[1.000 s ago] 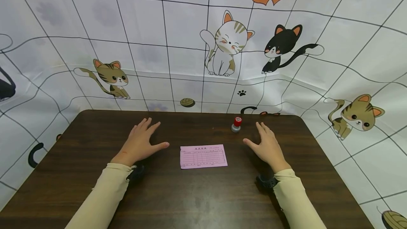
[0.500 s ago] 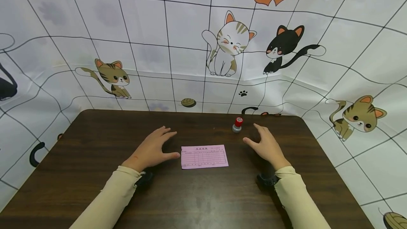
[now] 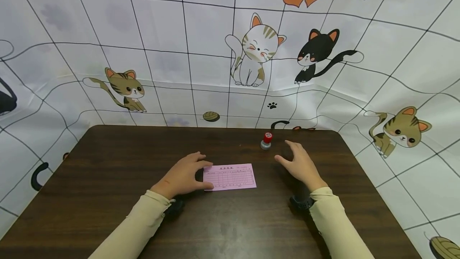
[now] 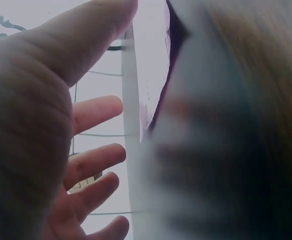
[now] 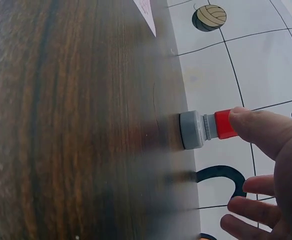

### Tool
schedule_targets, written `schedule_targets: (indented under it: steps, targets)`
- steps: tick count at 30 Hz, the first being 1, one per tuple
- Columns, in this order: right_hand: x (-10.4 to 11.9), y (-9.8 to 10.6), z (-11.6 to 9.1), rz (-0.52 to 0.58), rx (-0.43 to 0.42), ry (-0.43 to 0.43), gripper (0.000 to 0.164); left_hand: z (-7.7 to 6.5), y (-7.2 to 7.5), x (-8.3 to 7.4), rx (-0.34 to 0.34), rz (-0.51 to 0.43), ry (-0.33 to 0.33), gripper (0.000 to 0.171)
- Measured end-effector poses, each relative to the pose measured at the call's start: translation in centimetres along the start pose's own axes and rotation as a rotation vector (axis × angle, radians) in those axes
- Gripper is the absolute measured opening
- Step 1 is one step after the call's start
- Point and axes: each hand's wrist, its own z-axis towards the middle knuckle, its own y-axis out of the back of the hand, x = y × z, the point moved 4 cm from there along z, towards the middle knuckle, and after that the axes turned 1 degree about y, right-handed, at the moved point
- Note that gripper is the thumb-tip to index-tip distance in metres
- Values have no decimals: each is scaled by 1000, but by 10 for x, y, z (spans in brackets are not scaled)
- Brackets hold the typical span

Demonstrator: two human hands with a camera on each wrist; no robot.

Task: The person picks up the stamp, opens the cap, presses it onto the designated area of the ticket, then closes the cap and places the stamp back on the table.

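Note:
A pink printed form pad, a thin block of slips ruled with a table, lies flat in the middle of the table. My left hand hovers at its left edge, thumb and fingers spread, the tips overlapping the pad's left corners in the head view. Whether they touch it I cannot tell. The left wrist view has the pad's edge beyond the thumb. Behind and right of the pad stands a small stamp, red on top with a grey base. My right hand is just right of the stamp, apart from it, fingers relaxed.
The dark brown wooden table ends at a back edge just behind the stamp. A white cloth printed with cats and grid lines hangs behind and at both sides. Both wrists wear dark straps, the right strap near the tabletop.
My left hand has moved right and toward me, from left of the pad to its left edge. The right hand has barely shifted. Pad and stamp stay in place.

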Motion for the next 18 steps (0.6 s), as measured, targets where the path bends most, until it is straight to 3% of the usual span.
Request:
schedule_targets:
  steps: [18]
  targets:
    - [7,-5,11,28,0,21,73,7,-11,-7,16,-5,-19,83]
